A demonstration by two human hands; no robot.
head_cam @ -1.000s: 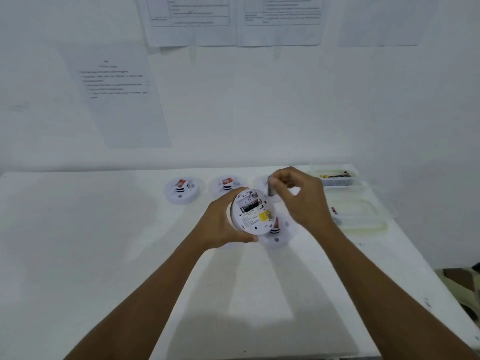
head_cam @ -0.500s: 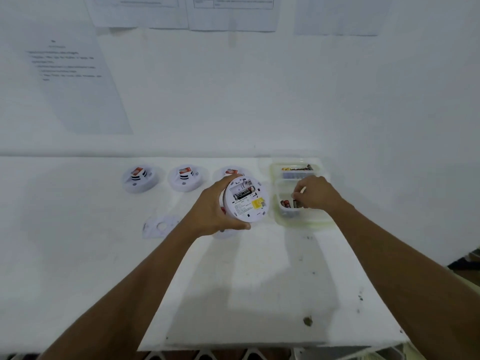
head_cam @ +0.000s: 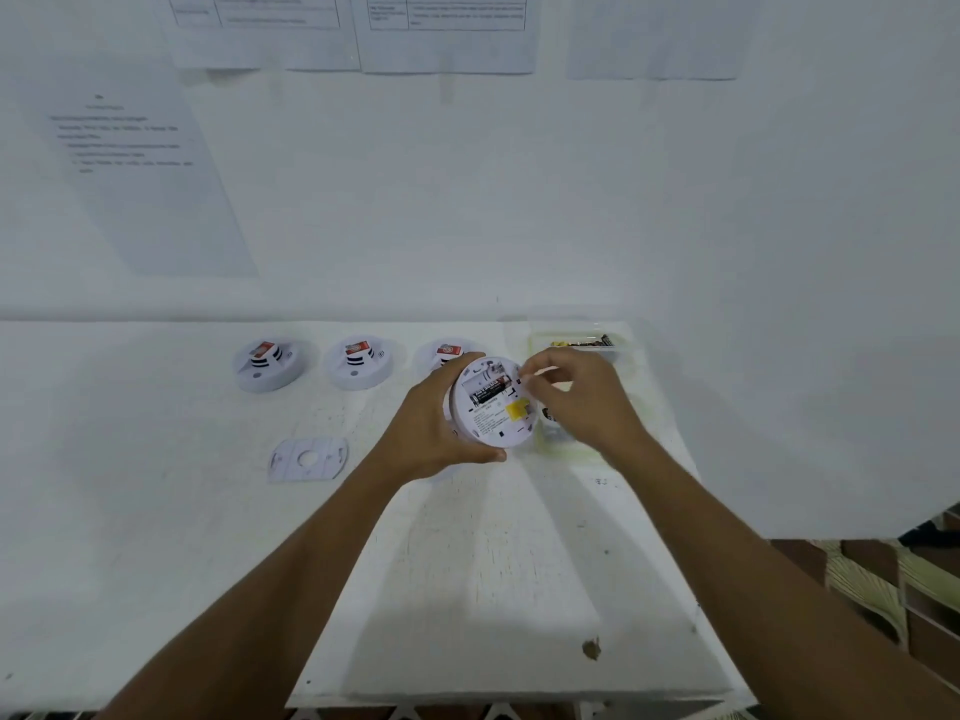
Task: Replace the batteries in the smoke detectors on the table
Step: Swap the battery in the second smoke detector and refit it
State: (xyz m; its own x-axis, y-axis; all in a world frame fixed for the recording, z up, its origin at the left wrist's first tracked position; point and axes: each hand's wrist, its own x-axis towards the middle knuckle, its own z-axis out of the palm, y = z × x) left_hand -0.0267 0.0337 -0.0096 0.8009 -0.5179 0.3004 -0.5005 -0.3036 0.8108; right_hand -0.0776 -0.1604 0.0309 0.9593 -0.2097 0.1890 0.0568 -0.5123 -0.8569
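Note:
My left hand (head_cam: 431, 423) grips a round white smoke detector (head_cam: 496, 426) above the table, its back turned toward me. A black battery (head_cam: 489, 391) lies in its open compartment, above a yellow sticker (head_cam: 518, 410). My right hand (head_cam: 587, 402) is at the detector's upper right edge. Its curled fingertips are bunched at the compartment's right end, beside the battery. I cannot tell whether they hold anything. Three more detectors (head_cam: 267, 363) (head_cam: 361, 361) (head_cam: 447, 353) stand in a row at the back, the third partly hidden by my left hand.
A flat white mounting plate (head_cam: 307, 459) lies left of my left arm. Two clear trays with batteries sit at the right: a far one (head_cam: 582, 343) and a near one (head_cam: 558, 444), mostly behind my right hand. The table's right edge is just past them.
My right hand left the near tray and came back left to the detector's compartment. A second ago it held a battery by the detector. My left hand kept its grip.

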